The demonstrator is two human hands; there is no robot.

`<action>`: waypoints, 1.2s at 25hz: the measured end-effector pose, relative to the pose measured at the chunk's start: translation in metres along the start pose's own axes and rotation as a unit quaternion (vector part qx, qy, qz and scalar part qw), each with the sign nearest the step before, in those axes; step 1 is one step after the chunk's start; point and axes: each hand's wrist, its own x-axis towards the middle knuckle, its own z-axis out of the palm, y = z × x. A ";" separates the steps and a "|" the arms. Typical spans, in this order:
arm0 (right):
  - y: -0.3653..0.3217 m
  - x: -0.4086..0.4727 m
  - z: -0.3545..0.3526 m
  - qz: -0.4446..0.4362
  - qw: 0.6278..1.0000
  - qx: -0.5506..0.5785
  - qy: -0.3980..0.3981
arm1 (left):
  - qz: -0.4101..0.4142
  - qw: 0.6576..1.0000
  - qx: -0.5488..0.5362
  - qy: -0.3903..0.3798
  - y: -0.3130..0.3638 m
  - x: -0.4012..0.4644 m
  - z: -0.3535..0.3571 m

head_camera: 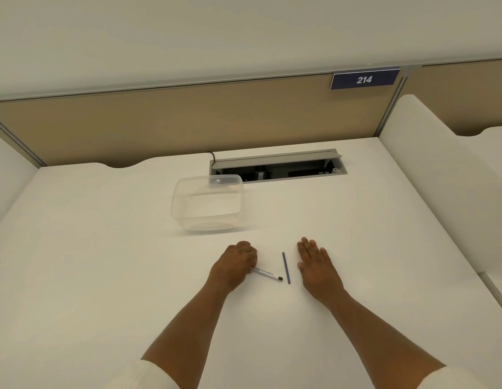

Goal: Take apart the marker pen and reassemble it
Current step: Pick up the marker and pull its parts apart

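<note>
A white marker pen barrel point(268, 274) with dark print and a dark tip lies on the white desk point(103, 248), tip pointing right and toward me. My left hand point(237, 262) rests curled over its far end, fingers closed on it. A thin blue ink rod point(286, 267) lies loose on the desk between my hands, running near to far. My right hand point(315, 262) lies flat, palm down, just right of the rod, apart from it and holding nothing. The pen's cap is not visible.
An empty clear plastic tub point(207, 203) stands beyond my left hand. Behind it an open grey cable hatch point(277, 165) is sunk in the desk. Beige partitions with a blue sign reading 214 point(364, 79) close off the back; white dividers rise at both sides.
</note>
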 end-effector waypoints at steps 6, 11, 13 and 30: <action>-0.016 0.008 -0.017 -0.005 0.999 0.044 0.015 | -0.105 0.992 -0.060 0.026 -0.006 -0.014 -0.016; -0.053 0.010 -0.039 -0.019 0.980 0.197 0.039 | -0.141 0.987 -0.067 0.027 -0.014 -0.031 -0.025; -0.067 0.009 -0.043 -0.032 0.968 0.248 0.020 | -0.153 0.985 -0.079 0.032 -0.020 -0.040 -0.026; -0.128 -0.001 -0.048 0.038 0.921 0.384 -0.057 | -0.144 0.984 -0.107 0.012 -0.034 -0.080 -0.037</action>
